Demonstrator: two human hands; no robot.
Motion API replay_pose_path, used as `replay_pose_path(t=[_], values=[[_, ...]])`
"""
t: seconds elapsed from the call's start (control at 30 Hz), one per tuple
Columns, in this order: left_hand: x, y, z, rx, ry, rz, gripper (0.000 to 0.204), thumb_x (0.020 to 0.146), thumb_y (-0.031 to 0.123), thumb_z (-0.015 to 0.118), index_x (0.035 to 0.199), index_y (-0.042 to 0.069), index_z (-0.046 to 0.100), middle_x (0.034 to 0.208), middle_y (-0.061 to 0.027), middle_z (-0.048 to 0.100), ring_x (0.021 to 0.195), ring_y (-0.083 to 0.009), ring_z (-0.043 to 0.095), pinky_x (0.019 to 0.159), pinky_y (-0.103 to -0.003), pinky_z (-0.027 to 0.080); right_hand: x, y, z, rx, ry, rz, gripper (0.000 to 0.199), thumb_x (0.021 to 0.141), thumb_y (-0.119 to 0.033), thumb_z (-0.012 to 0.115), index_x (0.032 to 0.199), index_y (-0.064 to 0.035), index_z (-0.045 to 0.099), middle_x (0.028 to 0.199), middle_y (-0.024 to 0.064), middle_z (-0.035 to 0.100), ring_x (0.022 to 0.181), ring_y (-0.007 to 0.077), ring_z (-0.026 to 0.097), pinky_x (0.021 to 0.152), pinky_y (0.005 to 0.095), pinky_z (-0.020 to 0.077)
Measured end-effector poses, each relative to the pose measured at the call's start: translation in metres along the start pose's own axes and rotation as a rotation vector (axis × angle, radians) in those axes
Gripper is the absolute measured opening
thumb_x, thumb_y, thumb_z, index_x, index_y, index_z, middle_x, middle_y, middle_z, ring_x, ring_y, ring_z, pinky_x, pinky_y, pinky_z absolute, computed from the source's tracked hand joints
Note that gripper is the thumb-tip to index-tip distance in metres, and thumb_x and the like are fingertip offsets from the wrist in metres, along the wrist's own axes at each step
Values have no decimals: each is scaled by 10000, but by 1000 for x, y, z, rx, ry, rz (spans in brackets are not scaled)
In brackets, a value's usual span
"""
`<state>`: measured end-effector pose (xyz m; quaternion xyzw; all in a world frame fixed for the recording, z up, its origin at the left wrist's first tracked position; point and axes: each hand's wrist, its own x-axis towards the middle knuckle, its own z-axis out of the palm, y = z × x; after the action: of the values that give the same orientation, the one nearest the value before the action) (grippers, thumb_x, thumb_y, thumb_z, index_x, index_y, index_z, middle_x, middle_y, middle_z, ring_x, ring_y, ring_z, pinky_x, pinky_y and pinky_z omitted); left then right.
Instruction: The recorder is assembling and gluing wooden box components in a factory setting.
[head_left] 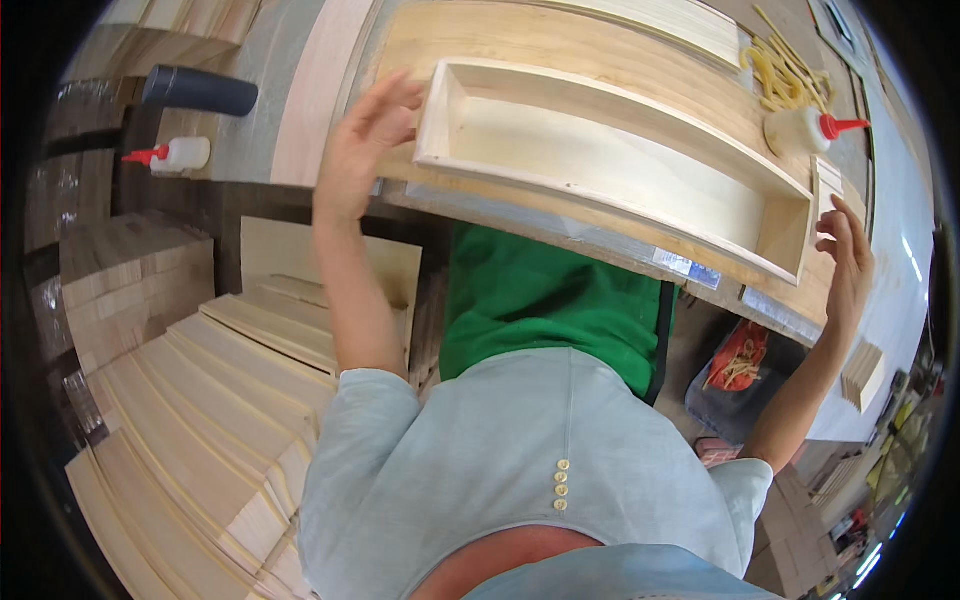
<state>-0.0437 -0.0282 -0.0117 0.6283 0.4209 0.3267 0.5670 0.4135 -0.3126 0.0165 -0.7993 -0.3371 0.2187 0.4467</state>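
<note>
A long, shallow wooden box (pixel 600 155) lies on a wooden board (pixel 450 35) at the bench's near edge, its open side up and nothing in it. Beside the box's left end is my left hand (pixel 365 140), fingers apart and slightly bent, holding nothing. Off the right end, my right hand (pixel 848 250) has loosely curled, parted fingers and appears just clear of the wood. Small grooved wooden pieces (pixel 828 185) sit between that end and the glue bottle (pixel 798 132) with a red nozzle.
Rubber bands (pixel 775 75) and thin strips lie behind the glue bottle. A second glue bottle (pixel 185 154) and a dark cylinder (pixel 200 90) stand at left. Stacked wooden panels (pixel 200 390) fill the lower left. A dark bin (pixel 712 395) holding scraps is under the bench at right.
</note>
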Motion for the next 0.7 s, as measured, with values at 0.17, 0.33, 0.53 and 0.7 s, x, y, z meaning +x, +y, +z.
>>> replay_pose_path(t=[0.17, 0.33, 0.53, 0.7], values=[[-14, -4, 6, -177, -186, 49, 537, 893, 201, 614, 1372, 33, 441, 1270, -150, 552, 1176, -210, 507, 1021, -329, 348, -6, -76, 60, -191, -47, -259, 282, 947, -215, 568, 1154, -37, 639, 942, 33, 635, 875, 98, 578, 729, 222, 448], [-14, 3, 12, -176, -213, 23, 537, 892, 177, 606, 1380, 37, 433, 1283, -153, 540, 1179, -200, 496, 1003, -315, 358, -4, -91, 71, -235, -180, -284, 313, 929, -271, 587, 1139, -47, 647, 948, 38, 637, 893, 108, 583, 745, 239, 454], [-25, -5, 10, -33, -116, 24, 490, 908, 81, 529, 1382, 17, 423, 1287, -119, 524, 1132, -167, 505, 977, -283, 373, -8, -81, 48, -225, -51, -218, 270, 935, -193, 579, 1141, -29, 639, 1024, 35, 650, 917, 98, 583, 751, 237, 460], [-22, -12, 8, -81, -164, 54, 499, 961, 116, 439, 1425, -18, 315, 1470, -140, 334, 1362, -224, 312, 1113, -363, 239, 14, -43, 3, -178, 28, -51, 290, 928, -206, 575, 1107, 9, 649, 906, 55, 659, 816, 106, 607, 672, 234, 481]])
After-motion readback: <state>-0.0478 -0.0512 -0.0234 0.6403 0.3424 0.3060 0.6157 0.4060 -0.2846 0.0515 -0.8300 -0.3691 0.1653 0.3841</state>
